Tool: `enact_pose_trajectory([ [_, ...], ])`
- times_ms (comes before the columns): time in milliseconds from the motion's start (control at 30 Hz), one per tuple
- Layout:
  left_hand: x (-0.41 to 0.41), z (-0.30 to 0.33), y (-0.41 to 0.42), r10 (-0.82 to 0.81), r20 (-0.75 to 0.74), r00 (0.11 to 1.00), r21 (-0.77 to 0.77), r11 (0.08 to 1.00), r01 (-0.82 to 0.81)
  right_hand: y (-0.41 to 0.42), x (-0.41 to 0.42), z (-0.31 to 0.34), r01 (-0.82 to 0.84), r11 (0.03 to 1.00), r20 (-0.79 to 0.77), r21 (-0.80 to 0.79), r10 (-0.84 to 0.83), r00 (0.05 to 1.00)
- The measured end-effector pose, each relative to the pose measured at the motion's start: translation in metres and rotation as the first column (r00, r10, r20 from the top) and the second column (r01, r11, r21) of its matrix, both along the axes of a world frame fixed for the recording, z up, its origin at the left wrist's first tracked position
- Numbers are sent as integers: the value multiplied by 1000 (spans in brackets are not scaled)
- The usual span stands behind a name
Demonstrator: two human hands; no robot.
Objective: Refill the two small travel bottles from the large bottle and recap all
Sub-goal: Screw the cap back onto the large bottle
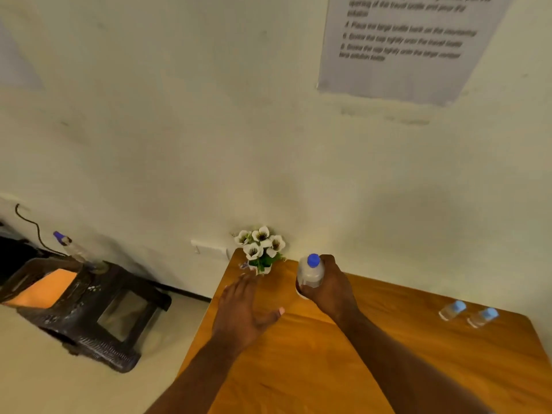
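The large clear bottle with a dark blue cap stands upright near the back of the wooden table. My right hand is wrapped around its body. My left hand hovers flat over the table to the left of the bottle, fingers spread, holding nothing. Two small travel bottles with light blue caps stand side by side at the table's right, far from both hands.
A small pot of white flowers stands at the table's back edge, just left of the large bottle. Left of the table, on the floor, sits a dark stool with another bottle on it. A printed sheet hangs on the wall.
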State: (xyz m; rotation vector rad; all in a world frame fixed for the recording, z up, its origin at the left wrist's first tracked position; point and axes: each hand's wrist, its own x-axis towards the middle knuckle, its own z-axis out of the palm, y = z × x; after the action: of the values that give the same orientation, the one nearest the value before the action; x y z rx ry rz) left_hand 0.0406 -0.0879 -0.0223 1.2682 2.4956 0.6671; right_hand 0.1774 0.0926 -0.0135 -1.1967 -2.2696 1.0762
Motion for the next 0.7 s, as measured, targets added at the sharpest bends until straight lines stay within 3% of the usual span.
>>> enact_pose_trajectory([
  [267, -23, -41, -6, -71, -60, 996, -129, 990, 63, 20, -44, -66, 53, 998, 70, -23, -51, 996],
  [700, -36, -45, -11, -72, -4, 997, -133, 989, 71, 17, -52, -98, 80, 996, 57, -31, -78, 995],
])
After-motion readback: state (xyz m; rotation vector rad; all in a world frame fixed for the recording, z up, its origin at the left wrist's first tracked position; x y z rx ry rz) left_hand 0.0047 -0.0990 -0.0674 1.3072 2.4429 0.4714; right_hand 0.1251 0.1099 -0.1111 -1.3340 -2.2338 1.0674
